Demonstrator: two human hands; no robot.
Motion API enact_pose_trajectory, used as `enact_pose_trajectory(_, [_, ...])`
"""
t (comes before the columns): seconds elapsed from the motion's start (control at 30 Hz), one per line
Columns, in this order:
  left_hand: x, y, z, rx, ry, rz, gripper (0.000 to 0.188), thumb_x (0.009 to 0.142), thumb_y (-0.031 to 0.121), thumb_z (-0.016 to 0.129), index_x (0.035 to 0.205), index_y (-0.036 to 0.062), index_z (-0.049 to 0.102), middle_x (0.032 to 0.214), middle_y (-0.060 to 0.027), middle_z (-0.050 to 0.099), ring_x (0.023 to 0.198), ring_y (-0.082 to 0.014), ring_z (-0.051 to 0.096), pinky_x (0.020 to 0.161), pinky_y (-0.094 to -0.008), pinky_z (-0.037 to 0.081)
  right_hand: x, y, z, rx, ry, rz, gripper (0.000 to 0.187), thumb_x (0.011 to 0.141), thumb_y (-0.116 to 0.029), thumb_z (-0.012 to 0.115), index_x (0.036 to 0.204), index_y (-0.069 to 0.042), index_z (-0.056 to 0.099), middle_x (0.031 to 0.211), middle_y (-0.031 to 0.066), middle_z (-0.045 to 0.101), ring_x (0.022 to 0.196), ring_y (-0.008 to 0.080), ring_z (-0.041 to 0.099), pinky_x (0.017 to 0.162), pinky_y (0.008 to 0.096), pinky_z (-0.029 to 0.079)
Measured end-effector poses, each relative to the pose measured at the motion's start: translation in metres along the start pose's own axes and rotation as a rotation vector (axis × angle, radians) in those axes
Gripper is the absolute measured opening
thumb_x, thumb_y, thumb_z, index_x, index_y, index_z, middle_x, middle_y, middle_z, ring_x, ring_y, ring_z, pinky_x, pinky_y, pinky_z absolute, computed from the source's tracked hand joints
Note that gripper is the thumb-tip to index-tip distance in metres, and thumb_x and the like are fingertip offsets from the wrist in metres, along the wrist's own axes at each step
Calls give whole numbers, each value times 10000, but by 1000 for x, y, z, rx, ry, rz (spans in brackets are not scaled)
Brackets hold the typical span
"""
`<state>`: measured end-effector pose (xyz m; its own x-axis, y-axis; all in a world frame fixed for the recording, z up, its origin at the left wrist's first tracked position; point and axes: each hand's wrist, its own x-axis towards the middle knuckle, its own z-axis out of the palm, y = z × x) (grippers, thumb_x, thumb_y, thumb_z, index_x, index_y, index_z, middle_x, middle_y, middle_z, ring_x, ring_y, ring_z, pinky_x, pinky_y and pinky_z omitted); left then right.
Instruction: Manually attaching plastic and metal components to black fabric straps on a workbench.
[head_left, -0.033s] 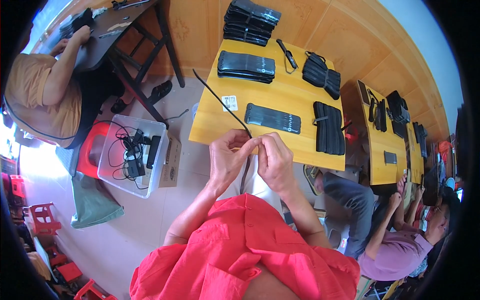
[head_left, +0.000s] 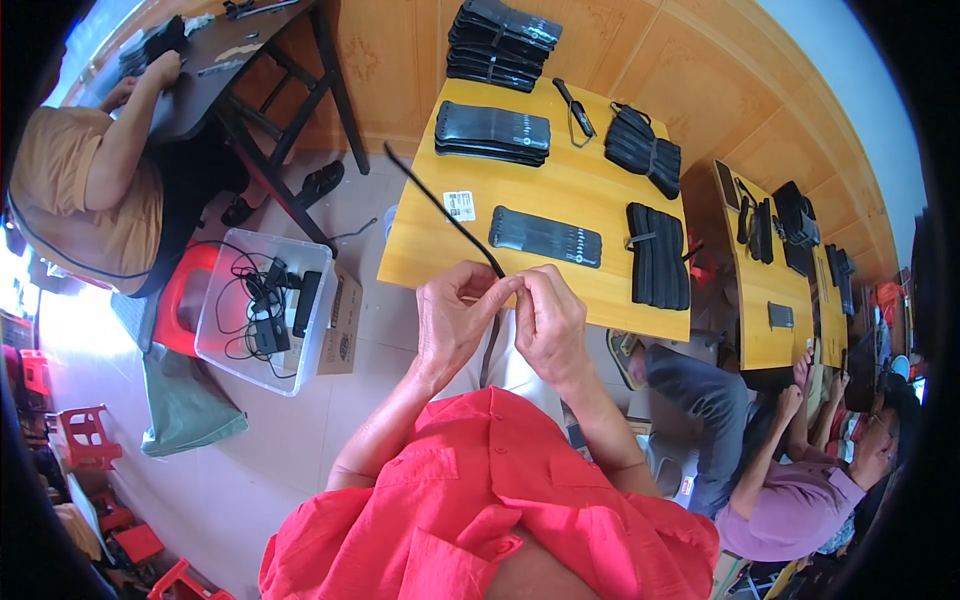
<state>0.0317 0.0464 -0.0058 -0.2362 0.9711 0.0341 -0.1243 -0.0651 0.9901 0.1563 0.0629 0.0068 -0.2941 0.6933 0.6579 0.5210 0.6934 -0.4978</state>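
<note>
Black strap (head_left: 444, 212): held aloft in both hands at the near edge of the yellow table (head_left: 420, 258), its long axis slanting from the fingertips away and to the left, its free end seen past the table's left edge
Nearer hand: neither by much, the two meeting at one spot on the strap, with its length reaching out on the left hand's side
Left hand (head_left: 455, 315): thumb and forefinger pinching the strap, the other fingers curled in
Right hand (head_left: 550, 325): fingertips pressed together against the left thumb, whatever they grip hidden from view
Dark strip (head_left: 491, 345): visible between the hands, though whether it belongs to the strap cannot be told
Flat black pouch (head_left: 545, 237): lying on the table just beyond the right hand, long side running left to right
White tag (head_left: 459, 206): flat on the table, near the pouch's left end
Pouch stack (head_left: 492, 132): piled farther back
Black bundle (head_left: 660, 270): bound, near the table's right edge
</note>
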Motion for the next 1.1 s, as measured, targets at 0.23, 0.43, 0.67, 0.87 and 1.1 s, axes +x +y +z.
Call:
enact_pose_trajectory(0.23, [-6, 17, -11, 432, -130, 7, 322, 796, 259, 647, 703, -42, 582, 544, -127, 547, 482, -167, 515, 467, -297, 396, -2, -10, 2, 197, 5, 104, 102, 763, 98, 523, 820, 14, 526, 710, 138, 523, 571, 281, 553, 491, 334, 431])
enact_pose_trajectory(0.43, [-8, 18, -14, 345, -201, -1, 312, 859, 231, 540, 730, -53, 550, 569, -160, 523, 513, -232, 513, 503, -340, 391, -2, -13, 4, 341, -20, 189, 84, 768, 98, 513, 798, 21, 524, 701, 129, 518, 548, 242, 549, 469, 314, 416])
enact_pose_trajectory(0.67, [-11, 15, -15, 397, -197, 136, 248, 866, 162, 481, 734, -40, 534, 547, -74, 491, 512, -112, 482, 480, -277, 391, -2, -12, 4, 248, -40, 181, 49, 802, 72, 503, 830, 33, 515, 709, 107, 520, 563, 190, 550, 499, 282, 444])
enact_pose_trajectory(0.87, [-14, 18, -10, 221, -137, -33, 192, 786, 86, 495, 650, -49, 511, 520, -91, 468, 495, -141, 437, 481, -297, 365, -2, -5, 1, 608, -132, 446, 11, 825, 18, 508, 821, 17, 499, 741, 80, 495, 652, 153, 521, 596, 263, 451])
enact_pose_trajectory(1.1, [-10, 16, -14, -2, -286, -208, 204, 787, 100, 493, 626, -24, 512, 511, -12, 456, 479, -66, 399, 438, -251, 309, 1, 2, -8, 410, -177, 120, 31, 829, -18, 507, 816, 2, 487, 768, 79, 456, 725, 154, 488, 626, 244, 418])
